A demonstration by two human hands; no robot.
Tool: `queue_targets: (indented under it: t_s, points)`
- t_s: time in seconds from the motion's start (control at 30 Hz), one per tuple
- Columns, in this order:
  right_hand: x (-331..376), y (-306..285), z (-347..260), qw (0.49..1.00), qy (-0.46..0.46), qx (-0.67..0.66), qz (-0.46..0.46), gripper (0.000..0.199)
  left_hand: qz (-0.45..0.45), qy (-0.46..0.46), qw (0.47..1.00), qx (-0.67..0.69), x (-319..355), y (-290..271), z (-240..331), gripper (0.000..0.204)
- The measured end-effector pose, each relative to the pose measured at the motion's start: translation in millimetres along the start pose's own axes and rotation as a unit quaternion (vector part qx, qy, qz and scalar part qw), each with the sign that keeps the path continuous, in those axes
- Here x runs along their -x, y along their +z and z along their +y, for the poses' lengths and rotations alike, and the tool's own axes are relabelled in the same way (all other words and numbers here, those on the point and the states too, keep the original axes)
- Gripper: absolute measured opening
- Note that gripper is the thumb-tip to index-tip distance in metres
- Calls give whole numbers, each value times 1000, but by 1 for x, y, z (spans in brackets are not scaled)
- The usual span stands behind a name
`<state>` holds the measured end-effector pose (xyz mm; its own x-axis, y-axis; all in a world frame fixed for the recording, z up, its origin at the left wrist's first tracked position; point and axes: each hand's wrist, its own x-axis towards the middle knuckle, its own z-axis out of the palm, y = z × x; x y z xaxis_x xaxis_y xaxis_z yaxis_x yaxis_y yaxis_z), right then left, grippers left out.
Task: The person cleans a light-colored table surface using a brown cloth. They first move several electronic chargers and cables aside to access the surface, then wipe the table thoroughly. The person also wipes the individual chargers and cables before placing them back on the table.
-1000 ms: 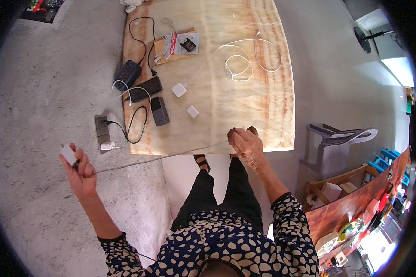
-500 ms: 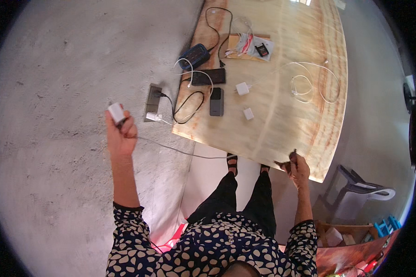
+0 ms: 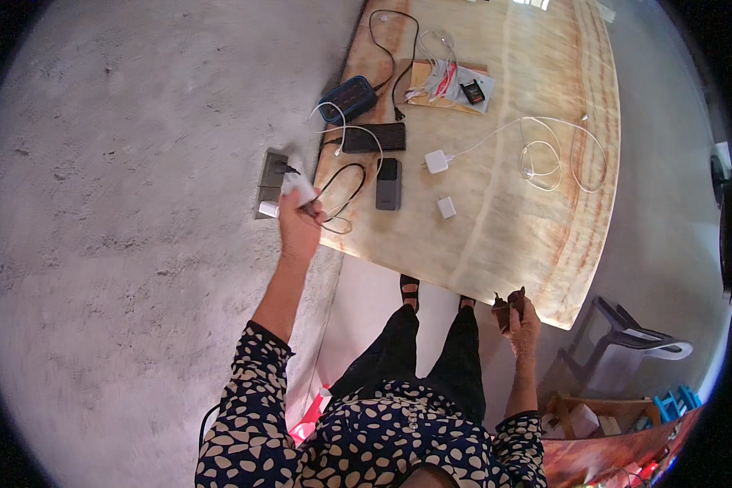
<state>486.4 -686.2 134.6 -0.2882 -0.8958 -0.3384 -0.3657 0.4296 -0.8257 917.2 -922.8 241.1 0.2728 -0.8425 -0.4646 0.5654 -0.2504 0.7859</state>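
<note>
My left hand (image 3: pixel 301 234) is closed round a white charger plug (image 3: pixel 299 190), held beside the wall socket (image 3: pixel 272 172). In the socket's upper part sits a black plug (image 3: pixel 288 168); a white adapter (image 3: pixel 268 210) is at its lower part, just left of my fingers. Over the table's front edge, my right hand (image 3: pixel 525 327) grips a dark brown, crumpled-looking thing (image 3: pixel 508 311) whose kind I cannot make out. Nearest my left hand on the table lie a black cable (image 3: pixel 363 180) and a grey power bank (image 3: pixel 389 185).
On the marble-patterned table (image 3: pixel 496 236) lie two white adapters, one a white charger (image 3: pixel 437 161) with a coiled cable (image 3: pixel 545 167). Farther back are a black phone (image 3: pixel 376 137), a blue-black box (image 3: pixel 349 100) and a packet (image 3: pixel 488 85). A grey chair (image 3: pixel 626 346) stands right.
My left hand has swung right with the white charger plug, from over the bare wall to the socket. My right hand has drawn slightly nearer my body, still gripping the brown thing.
</note>
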Motion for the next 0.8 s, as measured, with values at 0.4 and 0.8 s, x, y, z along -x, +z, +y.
queue_targets:
  t_s: [0.4,0.8]
  points:
    - [-2,19,-17,999,38,15,23,24,-268,183,705,-631,-5,-19,-175,43]
    - [-18,24,-11,998,51,22,36,32,-307,228,630,-676,-44,-28,-228,44]
